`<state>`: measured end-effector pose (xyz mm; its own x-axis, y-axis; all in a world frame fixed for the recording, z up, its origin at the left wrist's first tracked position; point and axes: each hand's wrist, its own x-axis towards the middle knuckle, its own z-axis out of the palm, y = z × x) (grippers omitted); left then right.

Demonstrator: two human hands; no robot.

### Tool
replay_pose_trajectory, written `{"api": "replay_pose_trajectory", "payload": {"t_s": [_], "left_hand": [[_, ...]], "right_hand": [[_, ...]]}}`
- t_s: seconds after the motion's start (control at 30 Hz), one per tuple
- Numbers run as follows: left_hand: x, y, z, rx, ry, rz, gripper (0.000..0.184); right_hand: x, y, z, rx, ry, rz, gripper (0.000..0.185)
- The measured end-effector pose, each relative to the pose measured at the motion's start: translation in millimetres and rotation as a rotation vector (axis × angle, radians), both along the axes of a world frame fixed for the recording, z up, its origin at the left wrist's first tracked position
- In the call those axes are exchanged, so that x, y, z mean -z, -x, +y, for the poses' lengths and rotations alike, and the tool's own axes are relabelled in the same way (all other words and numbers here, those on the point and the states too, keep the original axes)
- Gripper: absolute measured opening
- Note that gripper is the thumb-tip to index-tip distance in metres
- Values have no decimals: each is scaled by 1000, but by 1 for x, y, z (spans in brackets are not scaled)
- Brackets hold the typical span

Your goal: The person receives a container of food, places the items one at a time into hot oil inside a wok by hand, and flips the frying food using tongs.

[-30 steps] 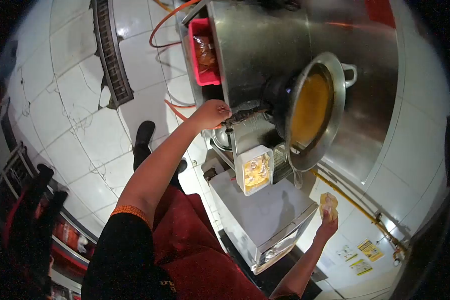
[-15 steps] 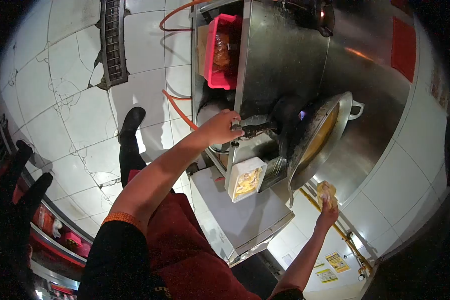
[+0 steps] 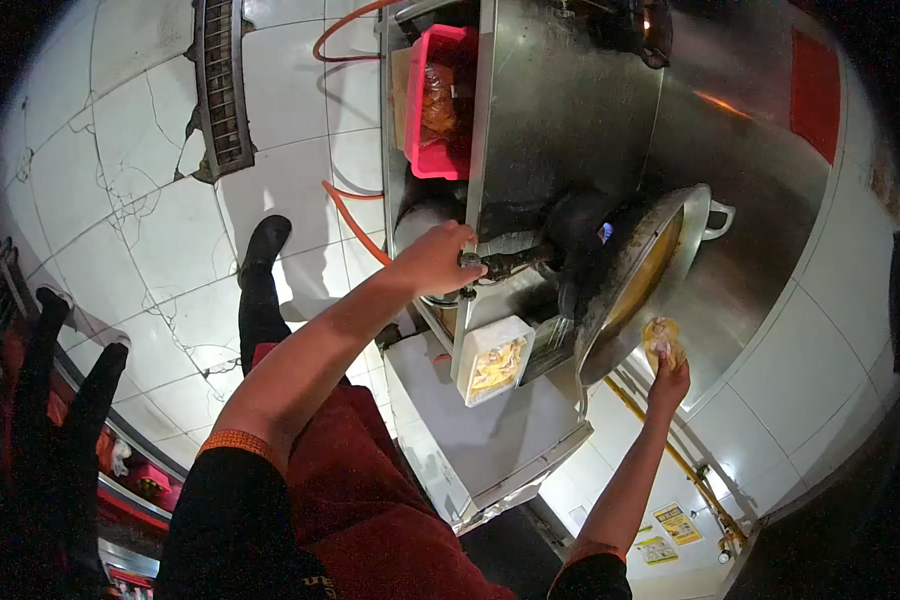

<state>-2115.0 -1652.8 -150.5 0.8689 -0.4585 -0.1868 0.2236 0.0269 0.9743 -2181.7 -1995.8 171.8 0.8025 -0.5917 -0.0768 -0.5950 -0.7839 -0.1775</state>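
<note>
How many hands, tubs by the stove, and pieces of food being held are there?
Hands (left hand, right hand): 2
Tubs (pink tub, white tub): 2
Held food piece: 1
Total: 5

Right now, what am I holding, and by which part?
Your right hand holds a coated food piece by its lower edge. Left hand: at the dark burner fitting, grip unclear.

Gold letters (image 3: 320, 581), seemingly "an", on the black shirt (image 3: 225, 525), the rest unreadable, upper yellow sign (image 3: 677, 523) and lower yellow sign (image 3: 656, 549) on the wall (image 3: 815, 375), print too small to read.
</note>
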Motion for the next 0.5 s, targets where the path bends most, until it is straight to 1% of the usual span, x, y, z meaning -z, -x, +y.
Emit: {"api": "replay_pose_trajectory", "payload": {"t_s": [0.07,0.1,0.17,0.2,0.27,0.3,0.37,0.4,0.47,0.5], "left_hand": [[-1,-10,5,317,-45,91,38],[-2,-8,4,320,-45,93,38],[-2,-3,2,81,74,34,37],[0,-4,1,83,74,35,37],[4,-9,1,265,-4,33,36],[3,-8,1,265,-4,34,36],[0,-7,0,131,138,59,34],[0,-9,0,133,137,59,34],[-1,-13,0,324,-83,98,34],[-2,-12,0,324,-83,99,34]], "right_hand": [[1,-1,0,-3,-10,-10,25],[2,-1,-1,1,-41,-28,26],[2,2,-8,8,-71,-44,27],[3,4,-12,7,-96,-51,27],[5,5,-13,7,-121,-55,27],[6,6,-13,12,-129,-59,27],[7,8,-12,20,-139,-63,28],[7,8,-12,0,-113,-50,28],[6,10,-8,-18,-86,-37,28],[6,10,-7,-8,-54,-24,27]]}}
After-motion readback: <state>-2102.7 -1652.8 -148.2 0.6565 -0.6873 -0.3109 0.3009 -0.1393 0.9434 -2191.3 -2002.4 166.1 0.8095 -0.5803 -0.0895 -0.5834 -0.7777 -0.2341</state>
